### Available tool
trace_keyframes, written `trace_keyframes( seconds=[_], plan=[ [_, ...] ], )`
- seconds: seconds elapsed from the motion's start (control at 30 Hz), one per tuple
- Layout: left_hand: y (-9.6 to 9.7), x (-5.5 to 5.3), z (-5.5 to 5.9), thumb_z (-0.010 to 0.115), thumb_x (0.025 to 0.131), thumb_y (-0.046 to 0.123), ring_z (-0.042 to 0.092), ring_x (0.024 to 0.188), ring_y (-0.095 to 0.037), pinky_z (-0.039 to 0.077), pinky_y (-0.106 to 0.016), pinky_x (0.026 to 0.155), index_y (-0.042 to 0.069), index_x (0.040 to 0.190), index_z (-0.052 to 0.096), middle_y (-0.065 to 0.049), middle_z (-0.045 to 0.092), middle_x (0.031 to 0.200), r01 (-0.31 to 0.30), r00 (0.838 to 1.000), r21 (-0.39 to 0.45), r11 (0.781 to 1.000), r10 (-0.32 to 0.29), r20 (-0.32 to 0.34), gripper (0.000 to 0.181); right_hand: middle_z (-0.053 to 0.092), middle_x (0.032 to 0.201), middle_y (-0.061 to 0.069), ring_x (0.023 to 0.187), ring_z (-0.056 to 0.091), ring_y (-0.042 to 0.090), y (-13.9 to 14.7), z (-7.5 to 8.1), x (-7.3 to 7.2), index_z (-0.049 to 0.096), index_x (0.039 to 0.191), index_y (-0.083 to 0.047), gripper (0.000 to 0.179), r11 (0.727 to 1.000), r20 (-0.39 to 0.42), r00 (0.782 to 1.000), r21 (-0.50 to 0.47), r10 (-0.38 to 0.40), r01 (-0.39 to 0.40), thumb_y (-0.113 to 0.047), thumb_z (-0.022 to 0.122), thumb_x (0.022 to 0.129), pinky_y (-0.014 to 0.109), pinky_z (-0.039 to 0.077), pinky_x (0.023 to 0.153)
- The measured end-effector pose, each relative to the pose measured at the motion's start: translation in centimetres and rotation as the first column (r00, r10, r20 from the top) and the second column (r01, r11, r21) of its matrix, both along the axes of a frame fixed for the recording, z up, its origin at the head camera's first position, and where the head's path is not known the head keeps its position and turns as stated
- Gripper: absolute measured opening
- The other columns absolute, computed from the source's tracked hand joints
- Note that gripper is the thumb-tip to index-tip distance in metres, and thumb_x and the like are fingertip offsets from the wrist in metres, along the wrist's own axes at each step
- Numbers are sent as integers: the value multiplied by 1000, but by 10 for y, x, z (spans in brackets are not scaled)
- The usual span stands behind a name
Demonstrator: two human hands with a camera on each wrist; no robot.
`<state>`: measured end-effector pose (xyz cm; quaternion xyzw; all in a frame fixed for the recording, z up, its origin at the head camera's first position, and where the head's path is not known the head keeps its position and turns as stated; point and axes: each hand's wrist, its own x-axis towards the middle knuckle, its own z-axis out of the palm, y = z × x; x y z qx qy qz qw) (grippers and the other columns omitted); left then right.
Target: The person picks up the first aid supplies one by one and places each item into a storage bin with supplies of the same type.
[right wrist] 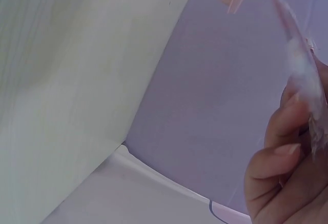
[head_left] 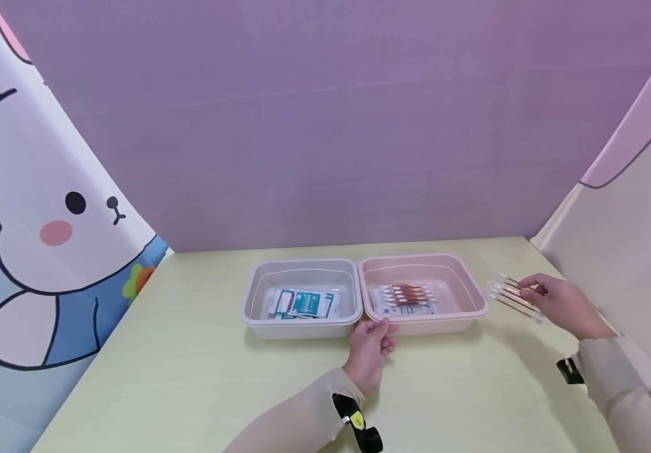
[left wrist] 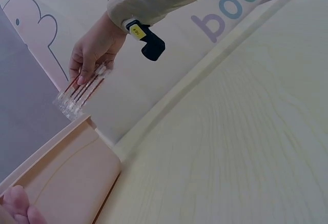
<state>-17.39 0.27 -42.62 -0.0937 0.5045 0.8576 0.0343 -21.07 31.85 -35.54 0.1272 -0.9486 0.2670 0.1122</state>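
At the right, my right hand (head_left: 565, 305) pinches a clear pack of cotton swabs (head_left: 513, 297) with reddish-brown sticks, raised beyond the right end of the pink bin (head_left: 458, 322). The same swab pack (left wrist: 82, 93) shows side by side with several sticks in the left wrist view, and edge-on and blurred in the right wrist view. My left hand (head_left: 369, 352) grips the pink bin's front rim near its left corner, its fingers curled against the wall. Inside that bin lie more swabs (head_left: 407, 294) in clear wrapping, over a blue-and-white packet (head_left: 416, 309).
Directly left of the pink bin stands a grey-white bin (head_left: 302, 331) with several teal-and-white packets (head_left: 307, 304) inside. Both bins sit on a pale wood-grain table (head_left: 189, 377). A purple wall panel (head_left: 325, 126) rises behind, with printed panels at both sides.
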Motion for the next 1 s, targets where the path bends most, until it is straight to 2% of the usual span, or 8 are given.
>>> trace_keyframes(
  seconds=[0.13,0.33,0.5,0.63,0.8,1.0],
  plan=[
    [0,0,1,55,95,7,55,66,-12,44,-23,65,2,94,51,-7,69,86,0,1000,-3,1000,0,5,7,64,75,8,62,51,6,1,2,1,62,102,5,17,1000,16,1000,-22,-4,4,-9,57,95,29,41,55],
    [0,-1,0,56,95,7,54,65,-11,44,-23,65,2,93,52,-5,68,83,1,1000,-1,1000,-1,2,6,57,68,2,52,50,5,-1,5,2,53,111,10,21,989,84,996,-146,34,-21,-6,48,99,27,44,48],
    [1,-1,0,56,95,7,54,64,-11,44,-22,63,2,92,52,-6,69,84,-1,1000,-3,1000,1,6,7,55,71,4,50,47,7,-8,7,-3,44,120,14,26,964,83,993,-260,84,-60,1,46,97,25,39,43],
    [0,-1,0,57,95,8,54,64,-11,44,-22,64,2,93,52,-8,70,86,0,1000,-15,1000,1,10,7,53,72,5,50,46,8,-20,11,-10,42,122,14,29,941,89,989,-328,118,-83,4,47,96,25,38,42],
    [-1,-1,-2,56,95,8,54,65,-11,44,-23,65,1,94,52,-5,69,84,1,1000,-15,1000,-1,6,8,54,75,7,52,47,8,-35,14,-18,44,124,13,30,937,123,983,-338,137,-89,3,48,95,25,39,44],
    [-1,0,-2,56,95,7,54,64,-10,44,-22,64,2,93,51,-3,68,81,8,1000,6,1000,-8,0,7,58,81,9,53,48,10,-54,15,-28,46,125,11,32,945,178,974,-319,141,-79,2,51,94,26,39,44]
  ],
)
